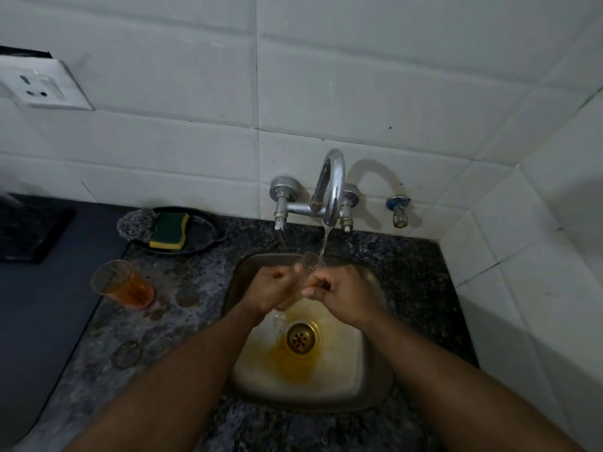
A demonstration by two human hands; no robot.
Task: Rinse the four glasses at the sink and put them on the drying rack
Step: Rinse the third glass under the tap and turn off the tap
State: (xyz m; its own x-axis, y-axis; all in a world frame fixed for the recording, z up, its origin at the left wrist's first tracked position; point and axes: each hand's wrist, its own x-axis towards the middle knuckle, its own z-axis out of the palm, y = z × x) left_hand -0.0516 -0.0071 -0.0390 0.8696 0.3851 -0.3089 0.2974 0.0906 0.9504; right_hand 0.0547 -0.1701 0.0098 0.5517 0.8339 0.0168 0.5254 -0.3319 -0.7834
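Over the steel sink [368, 383] both my hands hold one clear glass [305, 267], tilted with its mouth toward the running tap [332, 190]. My left hand [272, 290] grips its lower body and my right hand [339, 293] curls round its side. Water streams from the spout onto the glass rim. Amber liquid pools near the drain [301, 337]. A second glass [122, 283], holding amber liquid, stands on the granite counter left of the sink. No drying rack shows in this view.
A black dish [202, 223] with a green-yellow sponge [169, 230] and a steel scrubber [135, 225] sits behind the left counter. A dark mat [29, 230] and grey surface lie far left. A small wall valve [398, 208] and tiled walls close in at the right.
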